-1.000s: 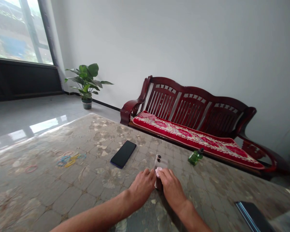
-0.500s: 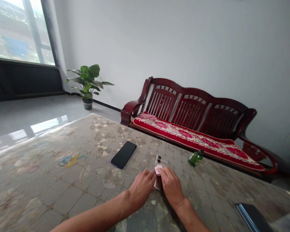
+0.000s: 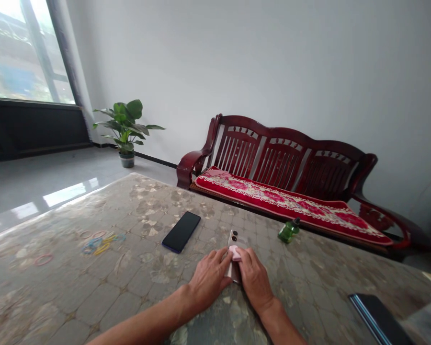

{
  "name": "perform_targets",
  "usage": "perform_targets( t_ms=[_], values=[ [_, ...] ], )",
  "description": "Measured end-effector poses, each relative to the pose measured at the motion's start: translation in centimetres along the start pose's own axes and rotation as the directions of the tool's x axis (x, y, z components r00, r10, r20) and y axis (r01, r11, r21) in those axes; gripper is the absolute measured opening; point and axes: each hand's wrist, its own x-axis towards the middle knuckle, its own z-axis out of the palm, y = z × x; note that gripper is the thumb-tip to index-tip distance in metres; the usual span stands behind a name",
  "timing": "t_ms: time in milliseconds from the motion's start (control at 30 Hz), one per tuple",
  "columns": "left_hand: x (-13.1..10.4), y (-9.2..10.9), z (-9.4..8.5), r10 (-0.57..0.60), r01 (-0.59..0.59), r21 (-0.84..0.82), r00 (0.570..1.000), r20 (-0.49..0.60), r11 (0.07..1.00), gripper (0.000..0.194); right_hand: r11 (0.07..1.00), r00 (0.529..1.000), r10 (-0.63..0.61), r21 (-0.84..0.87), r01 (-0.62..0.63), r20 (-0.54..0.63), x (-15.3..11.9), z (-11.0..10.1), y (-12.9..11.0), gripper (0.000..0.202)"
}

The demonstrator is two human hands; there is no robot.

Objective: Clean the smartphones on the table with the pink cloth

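A silver phone [image 3: 233,274] lies back up on the table, its two dark camera lenses pointing away from me. My left hand [image 3: 209,274] grips its left edge, fingers closed against the side. In my right hand [image 3: 255,278] a small folded pink cloth [image 3: 233,252] is pinched and pressed onto the phone's back, below the lenses. My two hands nearly meet over the phone and hide much of it. A second phone [image 3: 181,232], dark screen up, rests to the left, apart from both hands.
Several coloured rubber bands [image 3: 101,243] lie at the left. A green bottle [image 3: 289,231] with a black top stands to the right. Dark stacked flat objects [image 3: 379,318] sit at the near right. Past the patterned table [image 3: 122,287] is a wooden bench [image 3: 273,187].
My view has shifted slightly. The fingers of my left hand have come nearer the pink cloth over the phone. My right hand still presses the cloth there.
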Motion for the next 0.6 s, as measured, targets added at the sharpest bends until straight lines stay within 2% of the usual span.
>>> perform_targets(
  t_ms=[167,367,500,600],
  values=[
    [0.18,0.18,-0.04,-0.023,0.023,-0.013,1.000,-0.006,1.000,0.065,0.998,0.999,-0.024,-0.049,0.026,0.037,-0.07,0.23,0.18,0.034],
    [0.60,-0.32,0.22,-0.002,0.001,-0.052,1.000,-0.017,0.999,0.068,0.995,0.999,-0.020,-0.097,0.024,0.038,0.26,-0.04,-0.14,0.028],
    [0.68,-0.47,0.14,0.021,-0.022,-0.078,1.000,-0.009,0.997,0.062,0.993,0.994,-0.105,-0.062,0.104,-0.013,0.53,-0.17,0.20,0.033],
    [0.53,-0.48,0.15,0.025,-0.026,-0.096,1.000,-0.014,0.995,0.058,0.985,0.985,-0.171,0.004,0.171,0.030,0.65,-0.38,0.48,0.040]
  ],
)
